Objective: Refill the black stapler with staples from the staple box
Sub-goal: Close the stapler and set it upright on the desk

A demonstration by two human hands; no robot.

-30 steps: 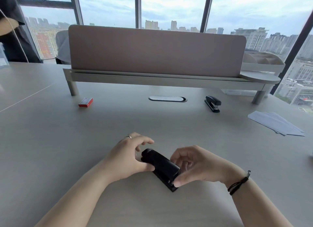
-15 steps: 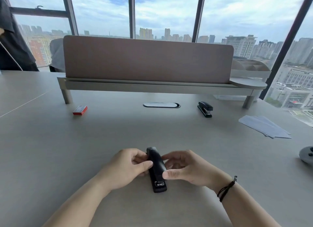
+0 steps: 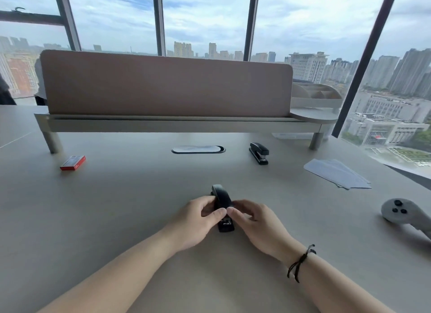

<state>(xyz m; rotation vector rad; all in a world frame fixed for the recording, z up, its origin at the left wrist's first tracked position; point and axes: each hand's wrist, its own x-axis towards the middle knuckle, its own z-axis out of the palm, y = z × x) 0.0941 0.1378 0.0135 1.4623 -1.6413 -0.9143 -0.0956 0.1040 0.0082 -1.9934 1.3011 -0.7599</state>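
A black stapler (image 3: 222,197) lies on the grey desk (image 3: 116,207) in front of me, its front end pointing toward me. My left hand (image 3: 198,215) grips its left side and my right hand (image 3: 254,221) its right side, both thumbs meeting over the top near the front. The stapler looks closed. The red staple box (image 3: 72,162) lies far off to the left near the riser's leg, untouched.
A second black stapler (image 3: 259,152) sits at the back right of centre. Folded white papers (image 3: 338,173) lie to the right, a grey controller (image 3: 401,213) at the right edge. A desk riser with a pink screen (image 3: 163,84) spans the back; a cable slot (image 3: 198,149) lies below it.
The stapler has turned from a diagonal to pointing straight at me. Both hands have closed in around its middle, thumbs meeting on top. The camera has tilted up.
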